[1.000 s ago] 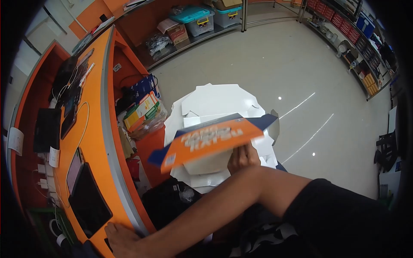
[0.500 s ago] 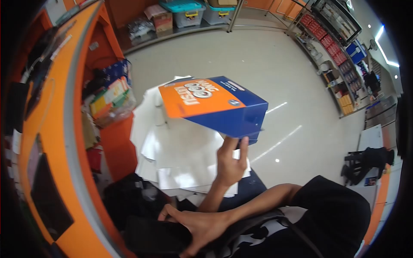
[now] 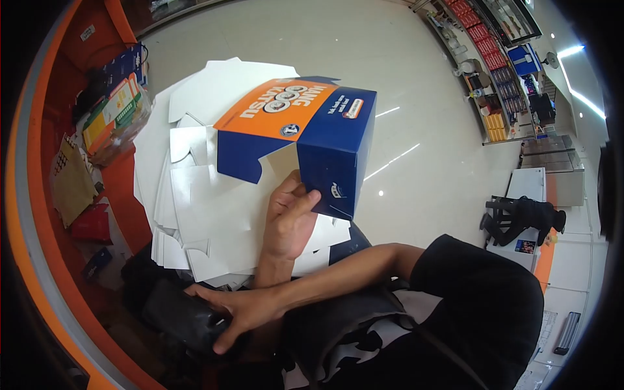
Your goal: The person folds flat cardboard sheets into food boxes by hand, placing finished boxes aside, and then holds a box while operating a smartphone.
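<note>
In the head view, my left hand pinches the lower side of a blue and orange folded carton box printed "MANG KATSU". The box is raised and tilted, with a curved cut-out in its near side. Lower left, my right hand reaches across my left forearm. Its fingers and thumb are spread around a dark, smooth black object, whose kind I cannot make out. Beneath the box lies a loose stack of white die-cut card sheets, some with curved notches.
An orange counter runs along the left, with bagged packets and a brown envelope on its shelf. Shelving with red boxes stands far right. A black stool is at the right.
The view has swung, so the surroundings sit further left. My left hand has turned the box, showing more of its blue end. My right hand stays around the black object.
</note>
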Motion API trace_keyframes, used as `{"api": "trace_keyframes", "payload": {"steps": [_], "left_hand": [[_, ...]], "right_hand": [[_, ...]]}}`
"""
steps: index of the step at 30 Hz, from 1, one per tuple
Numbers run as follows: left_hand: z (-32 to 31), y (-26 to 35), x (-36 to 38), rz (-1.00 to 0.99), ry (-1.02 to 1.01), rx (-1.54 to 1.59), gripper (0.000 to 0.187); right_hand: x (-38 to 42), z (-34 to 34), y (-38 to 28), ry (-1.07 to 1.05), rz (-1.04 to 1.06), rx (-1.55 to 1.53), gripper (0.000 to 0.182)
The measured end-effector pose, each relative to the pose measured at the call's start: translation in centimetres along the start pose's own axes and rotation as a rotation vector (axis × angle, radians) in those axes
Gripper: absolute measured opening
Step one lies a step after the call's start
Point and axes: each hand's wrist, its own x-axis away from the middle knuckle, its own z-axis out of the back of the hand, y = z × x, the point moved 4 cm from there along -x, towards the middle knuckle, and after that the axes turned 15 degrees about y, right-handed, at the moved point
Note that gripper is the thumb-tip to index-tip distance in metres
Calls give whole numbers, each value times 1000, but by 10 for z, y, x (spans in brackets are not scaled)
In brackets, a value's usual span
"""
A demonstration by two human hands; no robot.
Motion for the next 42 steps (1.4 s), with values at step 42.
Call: {"api": "trace_keyframes", "payload": {"steps": [42], "left_hand": [[9,-2,-3,7,-3,-168,30]], "right_hand": [[3,21,19,26,-212,104,88]]}}
